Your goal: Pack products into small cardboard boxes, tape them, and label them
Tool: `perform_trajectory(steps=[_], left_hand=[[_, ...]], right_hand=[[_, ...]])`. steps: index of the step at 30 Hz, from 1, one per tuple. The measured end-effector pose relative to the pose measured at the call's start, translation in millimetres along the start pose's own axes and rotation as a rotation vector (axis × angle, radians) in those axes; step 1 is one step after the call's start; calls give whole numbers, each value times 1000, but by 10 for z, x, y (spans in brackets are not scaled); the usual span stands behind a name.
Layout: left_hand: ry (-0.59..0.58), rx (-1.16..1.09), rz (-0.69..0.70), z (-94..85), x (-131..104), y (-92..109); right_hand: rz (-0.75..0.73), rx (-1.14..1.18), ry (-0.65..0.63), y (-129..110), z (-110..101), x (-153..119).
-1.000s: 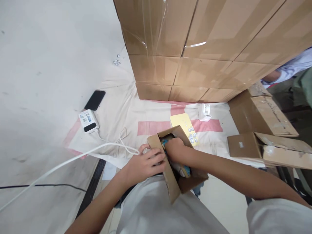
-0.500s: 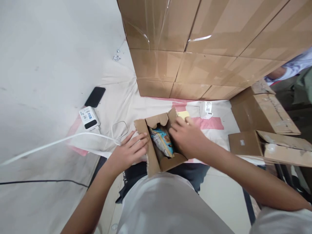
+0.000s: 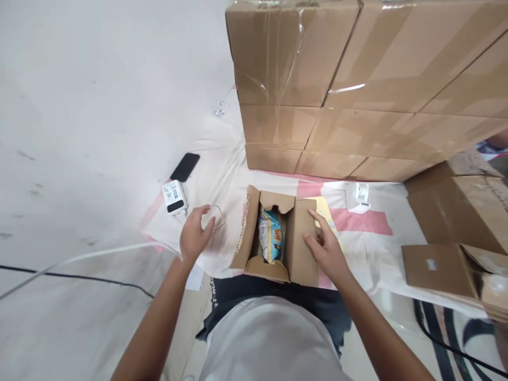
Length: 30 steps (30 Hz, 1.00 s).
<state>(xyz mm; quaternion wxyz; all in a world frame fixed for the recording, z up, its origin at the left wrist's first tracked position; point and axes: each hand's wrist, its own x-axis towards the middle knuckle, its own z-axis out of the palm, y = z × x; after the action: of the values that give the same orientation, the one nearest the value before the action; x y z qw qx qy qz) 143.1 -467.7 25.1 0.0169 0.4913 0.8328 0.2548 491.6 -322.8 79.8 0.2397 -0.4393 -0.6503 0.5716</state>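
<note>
An open cardboard box [image 3: 302, 243] stands in front of me with its flaps spread. Inside lies a blue, white and yellow printed packet [image 3: 271, 235]. My right hand [image 3: 328, 247] rests its fingertips on the edge of the right flap, thumb and fingers apart, not closed around it. My left hand [image 3: 195, 233] hovers left of the box, away from it, fingers curved and spread with nothing in them. Close by it is a thin white cable loop [image 3: 223, 217]. A yellow sheet [image 3: 323, 209] lies partly under the right flap and hand.
Taped cardboard boxes [image 3: 286, 124] are stacked behind. A black phone [image 3: 184, 167] and a white device [image 3: 174, 197] with a cable lie at left. A white bracket-like object [image 3: 357, 197] stands at right, near more open boxes [image 3: 434, 267]. Another person's arm [image 3: 498, 142] shows at far right.
My left hand has let go of the box's left flap and moved left. The right flap is now folded outward, with my right hand at its edge. The view has shifted.
</note>
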Motion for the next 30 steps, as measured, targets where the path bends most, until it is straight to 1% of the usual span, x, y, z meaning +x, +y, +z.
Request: perform_trajectory(steps=[1, 2, 4, 6, 7, 8, 10, 12, 14, 17, 19, 21, 25, 28, 30], left_hand=[[-22, 48, -70, -13, 199, -118], [-21, 81, -113, -29, 437, -234], [-12, 150, -190, -48, 982, -456], [-27, 209, -269, -34, 1516, -649], [-48, 234, -298, -13, 1745, -733], [-82, 251, -312, 15, 1938, -809], [-158, 270, -306, 88, 2208, -940], [-211, 281, -290, 178, 2339, -1046], [-215, 300, -302, 276, 2380, -1127], [-141, 348, -379, 411, 2376, -1201], [-80, 381, -445, 475, 2379, -1228], [-37, 404, -495, 515, 2398, -1250], [-1, 419, -530, 564, 2449, -1298], [34, 425, -548, 636, 2470, -1303], [61, 426, -568, 709, 2482, -1267]], right_hand=[[1, 57, 30, 33, 33, -39], [-5, 109, 66, 72, 68, -77], [-41, 198, 172, 177, 146, -150], [-75, 283, 275, 330, 223, -225], [-81, 314, 311, 422, 254, -267], [-84, 328, 339, 523, 274, -313], [-93, 286, 381, 740, 274, -415], [-118, 171, 435, 961, 222, -519], [-146, 30, 505, 1159, 146, -598], [-156, -152, 595, 1374, 57, -624], [-153, -240, 611, 1453, 32, -579], [-147, -285, 611, 1490, 29, -514], [-102, -346, 609, 1490, 69, -467], [-5, -435, 609, 1446, 132, -531], [66, -477, 620, 1391, 167, -574]])
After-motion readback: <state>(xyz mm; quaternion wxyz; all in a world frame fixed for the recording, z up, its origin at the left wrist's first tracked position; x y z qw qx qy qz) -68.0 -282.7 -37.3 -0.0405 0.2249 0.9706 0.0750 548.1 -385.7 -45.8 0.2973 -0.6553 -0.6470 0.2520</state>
